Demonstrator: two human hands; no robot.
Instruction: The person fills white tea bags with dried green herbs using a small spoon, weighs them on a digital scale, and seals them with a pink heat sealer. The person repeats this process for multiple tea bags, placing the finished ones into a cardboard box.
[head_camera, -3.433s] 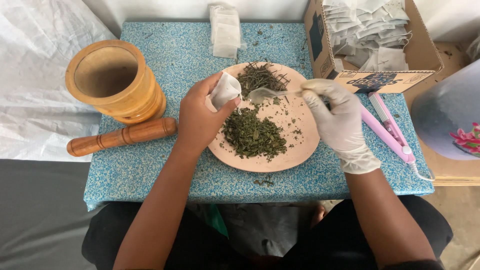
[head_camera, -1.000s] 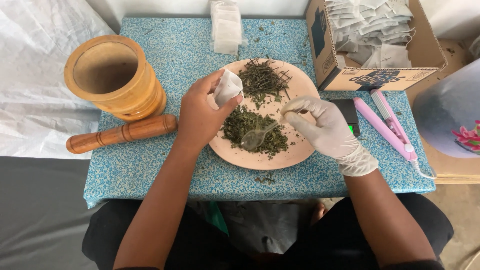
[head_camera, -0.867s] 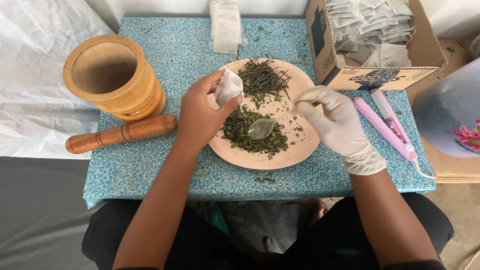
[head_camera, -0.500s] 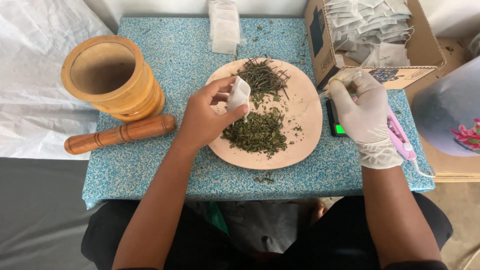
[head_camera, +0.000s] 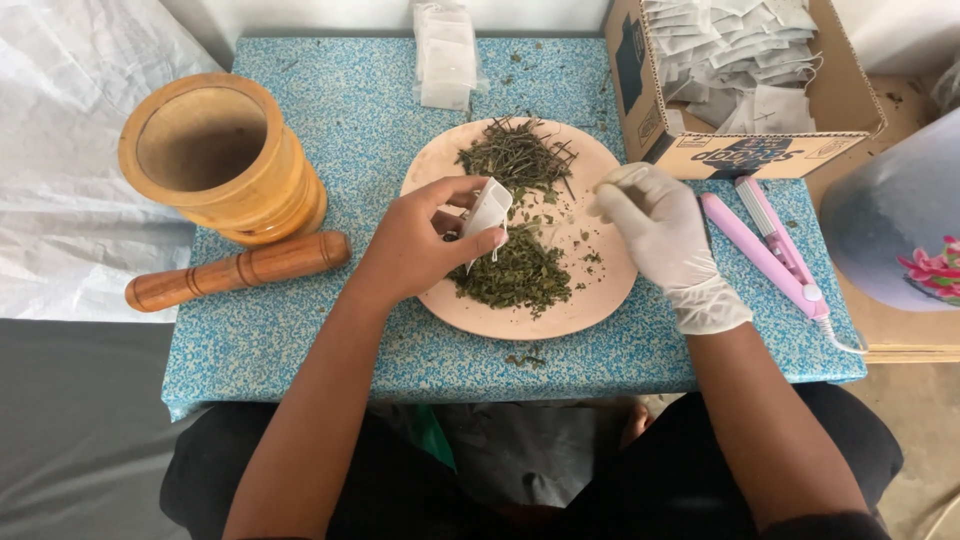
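My bare left hand pinches a small white paper sachet and holds it upright over a round pink plate. On the plate lie a heap of crushed green herb and, farther back, a heap of dry stems. My right hand wears a white glove and hovers over the plate's right edge, to the right of the sachet, with its fingertips pinched together. Whether something sits between those fingertips is not visible.
A wooden mortar and pestle stand on the left of the blue speckled table. A stack of empty sachets lies at the back. A cardboard box of filled sachets and a pink heat sealer sit at the right.
My gloved right hand held a clear spoon over the herb, swung right toward the box, and has come back to the plate's right edge. The left hand lowered the sachet slightly.
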